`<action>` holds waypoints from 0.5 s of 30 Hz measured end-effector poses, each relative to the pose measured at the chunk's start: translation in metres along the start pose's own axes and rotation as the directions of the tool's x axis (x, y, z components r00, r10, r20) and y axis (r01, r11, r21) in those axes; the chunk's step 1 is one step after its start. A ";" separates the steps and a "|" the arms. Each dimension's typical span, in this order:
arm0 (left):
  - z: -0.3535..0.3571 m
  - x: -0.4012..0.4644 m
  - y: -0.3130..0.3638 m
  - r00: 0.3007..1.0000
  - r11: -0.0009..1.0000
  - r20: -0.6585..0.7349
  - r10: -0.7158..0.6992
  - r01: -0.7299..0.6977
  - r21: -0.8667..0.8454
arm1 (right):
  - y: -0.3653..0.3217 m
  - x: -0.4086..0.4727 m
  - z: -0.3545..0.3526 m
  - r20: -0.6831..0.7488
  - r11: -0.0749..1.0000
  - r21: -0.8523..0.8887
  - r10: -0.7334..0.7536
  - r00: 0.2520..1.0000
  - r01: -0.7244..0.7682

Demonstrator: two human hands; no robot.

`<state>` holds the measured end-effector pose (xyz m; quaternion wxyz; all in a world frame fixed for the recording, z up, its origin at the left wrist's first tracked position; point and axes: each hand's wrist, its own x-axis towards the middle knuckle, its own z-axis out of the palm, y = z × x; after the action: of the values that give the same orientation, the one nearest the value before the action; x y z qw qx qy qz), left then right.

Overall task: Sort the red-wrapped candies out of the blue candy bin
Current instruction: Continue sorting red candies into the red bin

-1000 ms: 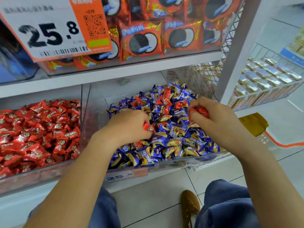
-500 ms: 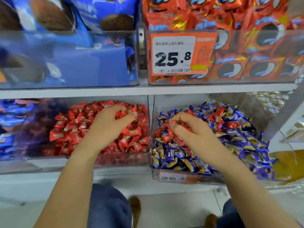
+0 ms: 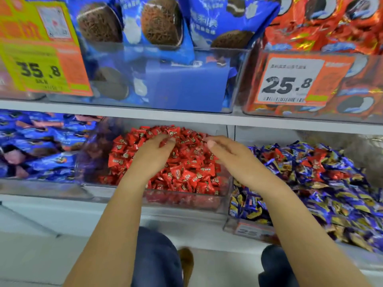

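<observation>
A clear bin of red-wrapped candies (image 3: 186,170) sits in the middle of the lower shelf. To its right stands the blue candy bin (image 3: 246,229), heaped with blue-and-gold candies (image 3: 342,195) and several red-wrapped ones (image 3: 315,160) mixed in. Both hands hover over the red pile. My left hand (image 3: 152,155) lies over its middle, fingers loosely stretched forward. My right hand (image 3: 232,158) reaches in from the right across the divider, its fingers straight and pointing left. I see no candy gripped in either hand.
A bin of blue packets (image 3: 41,146) stands left of the red bin. The upper shelf (image 3: 186,117) carries blue cookie packs (image 3: 157,38), orange-red packs (image 3: 342,27) and price tags 35.8 (image 3: 39,69) and 25.8 (image 3: 290,81). My knees and a brown shoe (image 3: 186,264) are over the tiled floor.
My right hand has left the blue bin and moved left over the red pile, and the red candies it held are no longer in its fingers. The camera has swung further left.
</observation>
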<state>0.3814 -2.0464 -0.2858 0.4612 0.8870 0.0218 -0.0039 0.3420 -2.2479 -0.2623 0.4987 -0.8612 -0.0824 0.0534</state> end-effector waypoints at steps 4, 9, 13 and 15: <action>0.001 0.000 -0.003 0.998 0.998 -0.046 0.034 -0.031 0.054 | 0.011 -0.015 -0.019 -0.154 0.999 -0.032 -0.042 0.987 0.038; 0.027 -0.012 0.031 0.968 0.969 -0.082 0.238 -0.242 -0.042 | 0.033 -0.038 -0.067 -0.310 0.990 -0.134 -0.004 0.951 -0.040; 0.067 -0.038 0.068 0.897 0.897 0.040 0.441 -0.441 -0.002 | 0.057 -0.057 -0.107 -0.441 0.930 -0.314 0.033 0.897 -0.189; 0.088 -0.045 0.080 0.863 0.871 0.147 0.483 -0.491 0.026 | 0.069 -0.067 -0.127 -0.500 0.883 -0.374 0.066 0.863 -0.284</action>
<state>0.3412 -2.1660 -0.2697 0.4197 0.8753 -0.2345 0.0515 0.3049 -2.4026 -0.2585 0.2913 -0.9407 0.1127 -0.1322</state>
